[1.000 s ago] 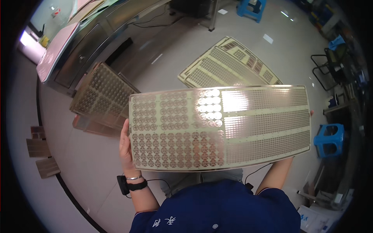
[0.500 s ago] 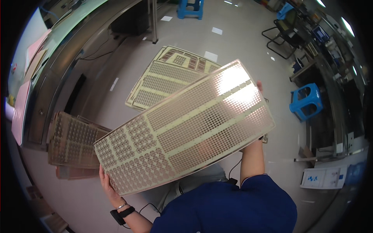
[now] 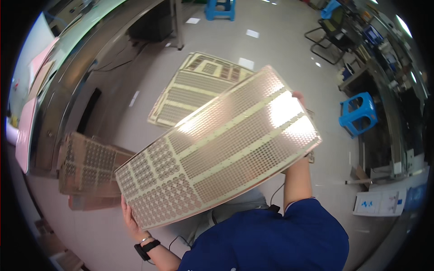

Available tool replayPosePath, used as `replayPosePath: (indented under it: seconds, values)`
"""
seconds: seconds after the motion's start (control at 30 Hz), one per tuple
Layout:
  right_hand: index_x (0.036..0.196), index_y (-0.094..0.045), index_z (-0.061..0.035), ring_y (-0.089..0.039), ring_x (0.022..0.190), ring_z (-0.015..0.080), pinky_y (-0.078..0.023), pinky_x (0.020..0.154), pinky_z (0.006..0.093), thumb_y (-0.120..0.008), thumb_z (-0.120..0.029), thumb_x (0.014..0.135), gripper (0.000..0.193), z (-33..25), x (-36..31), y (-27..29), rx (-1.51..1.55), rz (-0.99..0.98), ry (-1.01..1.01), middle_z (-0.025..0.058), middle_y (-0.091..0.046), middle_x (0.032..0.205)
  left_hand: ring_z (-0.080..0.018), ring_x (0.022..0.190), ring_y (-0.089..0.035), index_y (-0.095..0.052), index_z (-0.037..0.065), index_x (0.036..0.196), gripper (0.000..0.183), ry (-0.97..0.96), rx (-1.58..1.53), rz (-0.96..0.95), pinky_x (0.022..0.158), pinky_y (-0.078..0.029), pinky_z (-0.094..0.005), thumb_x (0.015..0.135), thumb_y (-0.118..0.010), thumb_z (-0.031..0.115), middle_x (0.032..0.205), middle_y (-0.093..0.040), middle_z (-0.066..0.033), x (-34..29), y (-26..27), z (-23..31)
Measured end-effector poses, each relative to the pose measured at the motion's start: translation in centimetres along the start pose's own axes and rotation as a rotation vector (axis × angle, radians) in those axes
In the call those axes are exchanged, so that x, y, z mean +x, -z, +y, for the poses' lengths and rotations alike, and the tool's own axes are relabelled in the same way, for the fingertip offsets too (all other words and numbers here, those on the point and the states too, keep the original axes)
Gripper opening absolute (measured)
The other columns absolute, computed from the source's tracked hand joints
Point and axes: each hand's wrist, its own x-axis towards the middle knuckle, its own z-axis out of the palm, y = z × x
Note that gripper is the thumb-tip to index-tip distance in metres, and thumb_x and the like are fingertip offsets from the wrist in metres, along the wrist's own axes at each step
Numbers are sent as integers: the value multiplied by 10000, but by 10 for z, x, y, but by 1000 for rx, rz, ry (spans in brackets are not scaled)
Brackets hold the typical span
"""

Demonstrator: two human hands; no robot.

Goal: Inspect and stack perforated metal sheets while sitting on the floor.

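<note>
A large copper-coloured circuit board panel (image 3: 226, 131), patterned with pale bands, small squares and round rings, slants up to the right in front of me. My left hand (image 3: 130, 217) grips its lower-left end, with the fingers partly behind the edge. At the upper-right end my right hand (image 3: 298, 98) holds the other edge; most of that hand is hidden behind the panel, and only fingertips show. Beyond it lies a stack of similar panels (image 3: 187, 92), partly covered by the held one. Bright light glares off the held panel's right part.
More panels (image 3: 88, 162) stand at the left, beside a metal workbench (image 3: 49, 131). Blue stools are at the right (image 3: 358, 114) and far back (image 3: 220, 10). A chair (image 3: 333, 36) stands by the right-hand benches. A white box (image 3: 379, 203) sits at the lower right.
The held panel has tilted slightly, and the glare has shifted across it. Its left end has moved a little to the right with my left hand. Both hands keep hold.
</note>
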Motion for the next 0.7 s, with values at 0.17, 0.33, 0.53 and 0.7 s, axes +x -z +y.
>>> replayPosePath:
  seconds: [0.17,0.33,0.53,0.7]
  values:
    - [789,-564,-37,-466,1224,351,-494,956,456,-569,-121,850,104,-9,-5,-56,-43,-345,196,199,-315,1443,-277,1247,-439,-321,17,1407,505,-88,-25,-14,1045,-361,-406,949,-363,224,1393,-417,-141,2,-14,-26]
    - [739,-505,-36,-534,1142,334,-550,861,426,-614,-104,837,162,31,-43,-142,-153,-744,273,226,-510,1247,-309,1253,-424,-384,9,1362,536,-171,-26,278,1073,-315,-420,973,-346,376,1376,-444,-156,8,61,-70]
    - [761,-547,-74,-511,682,178,-415,620,287,-586,36,699,132,107,-86,-221,-673,-983,509,72,-604,798,-322,1199,-461,-465,0,1256,520,-28,-898,284,1046,-347,-428,950,-432,420,1285,-510,-171,12,71,-115]
    - [713,-551,-54,-489,657,246,-400,578,323,-619,19,605,147,172,-127,-261,-988,-1137,772,70,-533,678,-307,1111,-525,-515,-3,1161,455,149,-862,282,972,-419,-412,929,-488,387,1160,-575,-174,17,54,-116]
